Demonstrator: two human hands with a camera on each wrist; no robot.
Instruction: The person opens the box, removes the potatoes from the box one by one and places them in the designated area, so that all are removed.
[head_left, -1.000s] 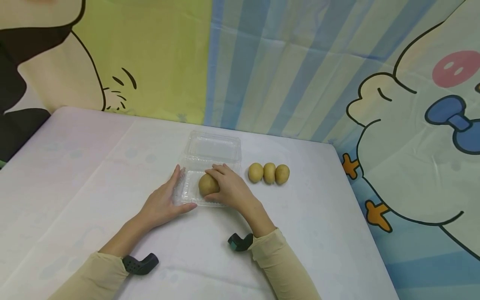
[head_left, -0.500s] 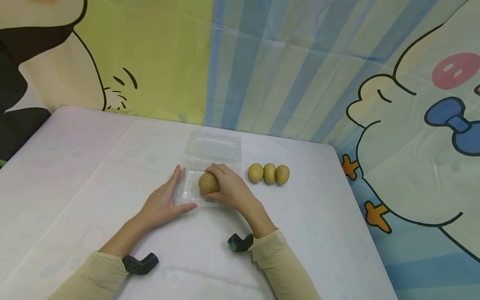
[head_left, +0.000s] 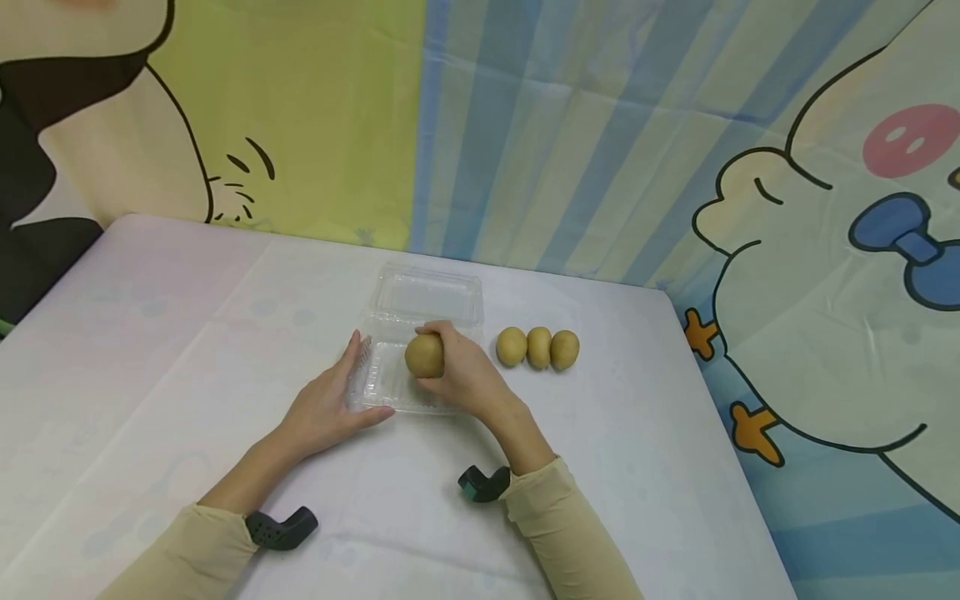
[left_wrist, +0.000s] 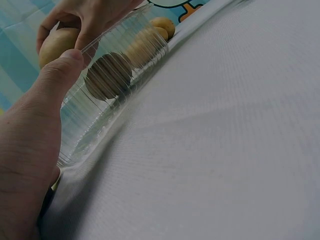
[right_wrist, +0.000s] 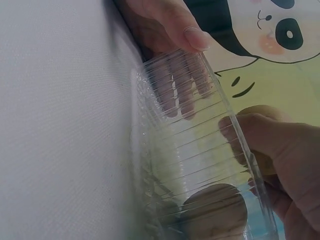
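Toward the far edge of a white-covered desk (head_left: pixel 637 467), an opened clear plastic clamshell (head_left: pixel 386 386) is set. Its left side is touched by the left hand (head_left: pixel 330 402), fingers extended; over its base, a potato (head_left: pixel 424 357) is grasped by the right hand (head_left: pixel 471 371). Three potatoes (head_left: pixel 538 347) are lined up nearer the desk's right edge. Another potato (left_wrist: pixel 108 76), seemingly, is dimly seen through the clamshell's wall.

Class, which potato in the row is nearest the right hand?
The leftmost potato, nearest the box; the middle one and rightmost one sit farther off.
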